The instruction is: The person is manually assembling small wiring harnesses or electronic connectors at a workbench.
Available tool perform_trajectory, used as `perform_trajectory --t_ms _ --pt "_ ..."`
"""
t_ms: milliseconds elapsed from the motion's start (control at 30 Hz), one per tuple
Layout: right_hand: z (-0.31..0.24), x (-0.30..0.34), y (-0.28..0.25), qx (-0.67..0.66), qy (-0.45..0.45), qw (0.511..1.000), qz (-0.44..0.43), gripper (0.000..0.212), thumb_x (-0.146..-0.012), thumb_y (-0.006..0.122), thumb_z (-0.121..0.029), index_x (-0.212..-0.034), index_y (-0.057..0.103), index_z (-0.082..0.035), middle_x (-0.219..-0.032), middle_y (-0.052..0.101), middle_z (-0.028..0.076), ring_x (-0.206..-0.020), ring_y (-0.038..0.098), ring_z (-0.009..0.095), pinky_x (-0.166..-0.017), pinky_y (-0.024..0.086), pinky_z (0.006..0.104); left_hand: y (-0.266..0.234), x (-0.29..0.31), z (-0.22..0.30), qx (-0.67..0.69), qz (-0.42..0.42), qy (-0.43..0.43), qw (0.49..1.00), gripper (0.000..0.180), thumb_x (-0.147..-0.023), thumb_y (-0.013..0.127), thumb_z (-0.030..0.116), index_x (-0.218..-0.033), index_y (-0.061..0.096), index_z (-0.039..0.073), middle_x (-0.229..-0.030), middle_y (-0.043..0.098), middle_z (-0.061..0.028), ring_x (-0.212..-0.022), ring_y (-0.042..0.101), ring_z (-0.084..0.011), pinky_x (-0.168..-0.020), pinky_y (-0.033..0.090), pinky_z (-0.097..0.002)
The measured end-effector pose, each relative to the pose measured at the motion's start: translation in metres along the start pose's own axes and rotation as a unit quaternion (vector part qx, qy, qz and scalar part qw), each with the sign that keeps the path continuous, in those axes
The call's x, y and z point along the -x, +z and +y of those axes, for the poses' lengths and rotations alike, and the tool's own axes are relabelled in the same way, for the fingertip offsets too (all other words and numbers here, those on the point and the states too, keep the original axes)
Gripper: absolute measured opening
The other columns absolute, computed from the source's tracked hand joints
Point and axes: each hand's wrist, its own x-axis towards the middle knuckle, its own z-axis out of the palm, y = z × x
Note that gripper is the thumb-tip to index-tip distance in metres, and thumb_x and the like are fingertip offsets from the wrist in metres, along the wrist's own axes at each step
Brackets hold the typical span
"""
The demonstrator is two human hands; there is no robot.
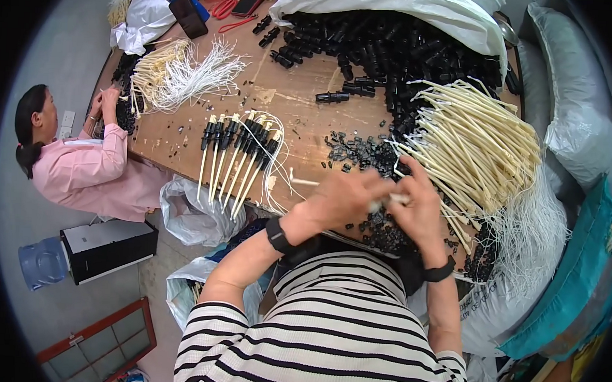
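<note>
My left hand (339, 203), smeared by motion, is closed round a thin cream rod (304, 182) whose end pokes out on the left. Close beside it, my right hand (420, 204) pinches with thumb and fingers; something pale shows there, too blurred to name. Both hands are over a scatter of small black plastic pieces (362, 150) near the table's front edge. Right of them lies a big heap of cream rods (485, 147) with white strings. To the left, several rods with black sleeves (243, 137) are lined up in a row, tips over the edge.
A pile of black plastic connectors (394, 48) spills from a white sack (396, 5) on the wooden table (284, 74). Another bundle of stringed rods (162, 75) lies far left, by a seated co-worker in pink (92, 161). Stuffed sacks (577, 87) crowd the right side.
</note>
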Motion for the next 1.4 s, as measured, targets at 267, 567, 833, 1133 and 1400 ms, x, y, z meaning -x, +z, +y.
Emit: perform_trajectory --t_ms 267,567,833,1133,1400 --pt "-0.018 -0.001 0.002 -0.006 0.002 0.991 -0.134 0.019 -0.077 0.072 -0.01 -0.094 0.067 -0.005 -0.066 0.058 0.003 -0.055 0.054 0.013 -0.052 0.042 0.0268 0.007 0.012 -0.022 0.354 0.019 -0.368 0.86 0.015 -0.083 0.065 0.005 -0.097 0.066 0.006 -0.071 0.059 0.0037 -0.061 0.052 -0.006 -0.053 0.04 -0.0242" --pt "-0.005 0.012 0.028 0.092 -0.053 0.994 -0.008 0.009 -0.08 0.068 -0.007 -0.089 0.068 -0.005 -0.06 0.061 0.01 -0.049 0.06 0.02 -0.047 0.045 0.0306 0.004 0.018 -0.022 0.23 -0.015 -0.25 0.94 0.031 -0.076 0.059 -0.003 -0.106 0.062 0.002 -0.087 0.062 -0.0081 -0.079 0.059 -0.0212 -0.072 0.046 -0.0322" --pt "-0.002 0.008 0.027 0.081 -0.045 0.996 0.012 0.008 -0.081 0.068 -0.007 -0.088 0.068 -0.005 -0.06 0.06 0.01 -0.048 0.058 0.02 -0.047 0.044 0.0292 0.003 0.023 -0.02 0.144 -0.033 -0.214 0.966 0.038 -0.074 0.057 -0.003 -0.111 0.06 0.005 -0.097 0.062 -0.0153 -0.096 0.06 -0.0361 -0.08 0.048 -0.0416" --pt "-0.006 0.007 0.029 -0.009 -0.051 0.994 -0.095 0.016 -0.085 0.06 -0.003 -0.101 0.061 -0.001 -0.073 0.063 0.018 -0.059 0.063 0.032 -0.054 0.049 0.0365 0.003 0.017 -0.016 0.189 -0.133 -0.21 0.95 0.04 -0.072 0.057 0.0 -0.112 0.059 0.006 -0.1 0.065 -0.0167 -0.099 0.061 -0.0356 -0.082 0.048 -0.0429" --pt "-0.005 0.016 0.04 0.088 -0.039 0.993 -0.065 0.021 -0.084 0.056 0.001 -0.105 0.057 -0.001 -0.08 0.063 0.02 -0.07 0.063 0.039 -0.057 0.05 0.0427 0.007 0.02 -0.015 0.192 0.065 -0.133 0.97 0.032 -0.062 0.066 0.001 -0.093 0.061 0.003 -0.085 0.062 -0.0082 -0.087 0.059 -0.0274 -0.081 0.048 -0.0356"
